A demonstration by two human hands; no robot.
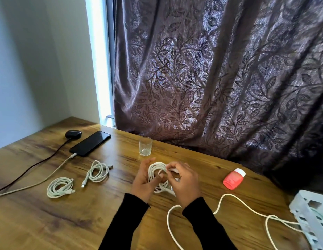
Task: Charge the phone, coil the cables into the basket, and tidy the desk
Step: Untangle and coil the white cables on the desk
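A white cable coil (pixel 156 170) is held above the wooden desk (pixel 67 219) between both hands. My left hand (pixel 143 181) has fingers through the loops, and my right hand (pixel 185 181) pinches the cable's end at the coil's top. Two coiled white cables (pixel 60 187) (pixel 97 172) lie to the left. A black phone (pixel 90 143) lies at the back left with a white charging cable (pixel 39 181) plugged in. A pale blue basket (pixel 312 217) sits at the right edge. A loose white cable (pixel 229 204) trails across the desk towards the basket.
A clear glass (pixel 145 146) stands behind my hands. A red bottle with a white cap (pixel 233 178) lies on its side at the right. A black earbud case (pixel 73 133) with a dark cable (pixel 30 168) sits at the back left. A patterned curtain (pixel 220 78) hangs behind the desk.
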